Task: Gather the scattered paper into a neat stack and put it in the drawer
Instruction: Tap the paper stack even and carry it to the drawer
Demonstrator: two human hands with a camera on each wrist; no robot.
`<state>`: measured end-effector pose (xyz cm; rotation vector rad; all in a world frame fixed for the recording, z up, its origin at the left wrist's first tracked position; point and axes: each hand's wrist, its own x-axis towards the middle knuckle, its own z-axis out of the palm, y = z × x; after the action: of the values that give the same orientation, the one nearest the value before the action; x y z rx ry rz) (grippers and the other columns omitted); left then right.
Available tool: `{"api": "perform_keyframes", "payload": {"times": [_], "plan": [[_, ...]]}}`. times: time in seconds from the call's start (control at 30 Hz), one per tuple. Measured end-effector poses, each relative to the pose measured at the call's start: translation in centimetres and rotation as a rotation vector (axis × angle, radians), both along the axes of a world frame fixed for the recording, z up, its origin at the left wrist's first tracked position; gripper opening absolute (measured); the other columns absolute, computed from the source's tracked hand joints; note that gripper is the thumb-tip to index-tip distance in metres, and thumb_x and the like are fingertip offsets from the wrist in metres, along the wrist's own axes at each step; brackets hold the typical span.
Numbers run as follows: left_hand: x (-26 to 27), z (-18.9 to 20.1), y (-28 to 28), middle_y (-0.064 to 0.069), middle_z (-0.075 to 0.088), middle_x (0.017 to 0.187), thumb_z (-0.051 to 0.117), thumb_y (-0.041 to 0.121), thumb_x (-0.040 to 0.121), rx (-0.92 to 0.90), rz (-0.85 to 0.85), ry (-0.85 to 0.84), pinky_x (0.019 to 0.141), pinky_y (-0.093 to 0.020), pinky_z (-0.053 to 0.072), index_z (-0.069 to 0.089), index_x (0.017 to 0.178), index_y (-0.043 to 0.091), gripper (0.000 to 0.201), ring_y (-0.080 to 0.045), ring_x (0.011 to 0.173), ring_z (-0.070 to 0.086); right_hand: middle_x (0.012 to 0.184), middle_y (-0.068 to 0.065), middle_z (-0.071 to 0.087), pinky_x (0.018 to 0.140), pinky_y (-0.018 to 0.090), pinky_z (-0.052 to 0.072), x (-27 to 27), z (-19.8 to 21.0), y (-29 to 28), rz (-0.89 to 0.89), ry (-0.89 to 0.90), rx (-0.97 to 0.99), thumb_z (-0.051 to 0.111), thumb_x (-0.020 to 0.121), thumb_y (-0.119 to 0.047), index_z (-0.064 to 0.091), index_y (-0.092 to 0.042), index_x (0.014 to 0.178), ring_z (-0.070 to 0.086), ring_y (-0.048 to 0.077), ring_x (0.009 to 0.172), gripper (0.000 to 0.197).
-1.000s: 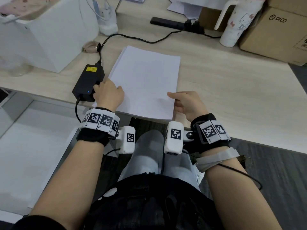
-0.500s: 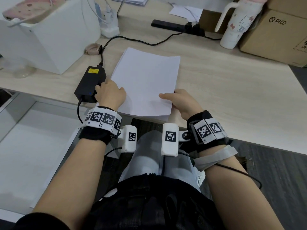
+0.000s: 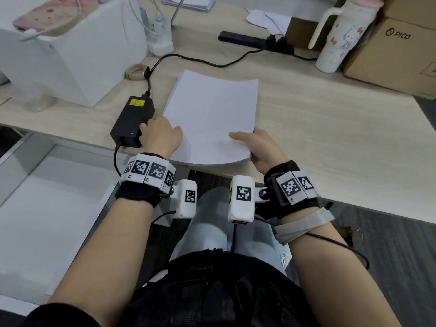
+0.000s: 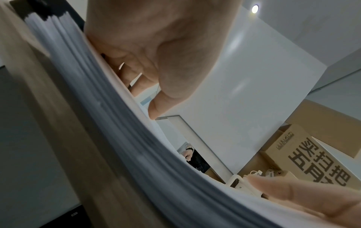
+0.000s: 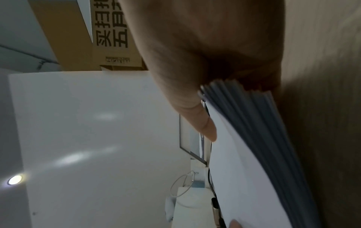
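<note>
One paper stack (image 3: 210, 119) lies on the tabletop (image 3: 330, 128), its near edge at the tabletop's front lip, sheets squared up, so the gathering looks done to me. My left hand (image 3: 161, 135) grips its near-left corner; my right hand (image 3: 257, 147) pinches the near-right corner, thumb on top. Left to do, I judge: lifting it and putting it in the drawer, which I can't see here. Count: one stack, two hands, one black power brick (image 3: 132, 121) just beside my left hand.
</note>
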<state>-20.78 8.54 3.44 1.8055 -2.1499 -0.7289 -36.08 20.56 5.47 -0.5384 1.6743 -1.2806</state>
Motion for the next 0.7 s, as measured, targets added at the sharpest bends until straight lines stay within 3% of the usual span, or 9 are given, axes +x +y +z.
{"api": "perform_keyframes", "payload": {"times": [0.1, 0.2, 0.33, 0.4, 0.47, 0.5, 0.6, 0.7], "plan": [[0.1, -0.4, -0.6, -0.023, 0.051, 0.129, 0.047, 0.026, 0.094, 0.016, -0.003, 0.038, 0.097, -0.042, 0.034, 0.046, 0.125, -0.006, 0.044, -0.041, 0.123, 0.041, 0.108, 0.003, 0.063, 0.076, 0.033, 0.053, -0.2, -0.2, 0.0, 0.007, -0.049, -0.012, 0.055, 0.091, -0.002, 0.05, -0.012, 0.124, 0.062, 0.02, 0.091, 0.034], [0.3, -0.4, -0.8, -0.021, 0.053, 0.127, 0.048, 0.028, 0.092, 0.053, 0.001, 0.098, 0.092, -0.041, 0.038, 0.047, 0.125, -0.003, 0.045, -0.041, 0.12, 0.044, 0.115, 0.001, 0.059, 0.087, 0.044, 0.053, -0.5, -0.4, 0.1, -0.033, -0.067, -0.031, 0.05, 0.089, 0.007, 0.04, -0.018, 0.125, 0.061, 0.025, 0.103, 0.045], [0.9, -0.6, -1.0, -0.017, 0.054, 0.124, 0.048, 0.037, 0.08, 0.138, 0.0, 0.203, 0.097, -0.047, 0.042, 0.05, 0.124, 0.004, 0.055, -0.039, 0.116, 0.048, 0.121, 0.017, 0.06, 0.074, 0.041, 0.057, -1.3, -0.5, 0.4, -0.075, -0.142, 0.036, 0.054, 0.087, 0.008, 0.045, 0.001, 0.124, 0.064, 0.03, 0.093, 0.04], [1.2, -0.6, -1.0, -0.02, 0.056, 0.119, 0.049, 0.04, 0.073, 0.202, 0.02, 0.279, 0.095, -0.047, 0.046, 0.053, 0.121, 0.0, 0.062, -0.038, 0.11, 0.053, 0.121, 0.02, 0.06, 0.083, 0.045, 0.054, -1.9, -0.4, 0.9, -0.061, -0.156, 0.064, 0.052, 0.087, 0.009, 0.05, 0.004, 0.12, 0.063, 0.031, 0.091, 0.033], [1.3, -0.5, -0.9, -0.022, 0.06, 0.109, 0.054, 0.033, 0.083, 0.248, 0.024, 0.335, 0.088, -0.043, 0.047, 0.056, 0.115, -0.005, 0.05, -0.036, 0.101, 0.058, 0.121, 0.022, 0.06, 0.092, 0.047, 0.05, -2.5, -0.5, 1.6, -0.034, -0.177, 0.06, 0.049, 0.088, 0.011, 0.052, 0.001, 0.116, 0.062, 0.032, 0.092, 0.03], [1.3, -0.5, -0.9, -0.021, 0.061, 0.107, 0.055, 0.029, 0.087, 0.263, 0.025, 0.361, 0.087, -0.042, 0.048, 0.057, 0.113, -0.005, 0.043, -0.035, 0.099, 0.06, 0.121, 0.021, 0.06, 0.09, 0.045, 0.051, -2.9, -0.6, 2.0, -0.018, -0.183, 0.044, 0.049, 0.088, 0.012, 0.052, -0.001, 0.116, 0.062, 0.031, 0.091, 0.031], [0.8, -0.4, -0.6, -0.015, 0.063, 0.109, 0.057, 0.028, 0.089, 0.338, 0.022, 0.404, 0.089, -0.038, 0.049, 0.058, 0.115, 0.001, 0.037, -0.031, 0.101, 0.061, 0.107, 0.012, 0.067, 0.063, 0.027, 0.056, -3.6, -0.7, 3.3, -0.008, -0.168, -0.046, 0.049, 0.087, 0.014, 0.054, -0.006, 0.118, 0.067, 0.022, 0.081, 0.038], [0.4, -0.5, -0.7, -0.01, 0.062, 0.118, 0.064, 0.052, 0.067, 0.446, -0.004, 0.359, 0.096, -0.044, 0.049, 0.056, 0.121, 0.008, 0.071, -0.031, 0.105, 0.061, 0.107, 0.009, 0.068, 0.059, 0.025, 0.056, -4.0, -0.4, 4.5, -0.027, -0.157, -0.155, 0.051, 0.084, 0.016, 0.056, -0.01, 0.12, 0.07, 0.02, 0.079, 0.045]]}}
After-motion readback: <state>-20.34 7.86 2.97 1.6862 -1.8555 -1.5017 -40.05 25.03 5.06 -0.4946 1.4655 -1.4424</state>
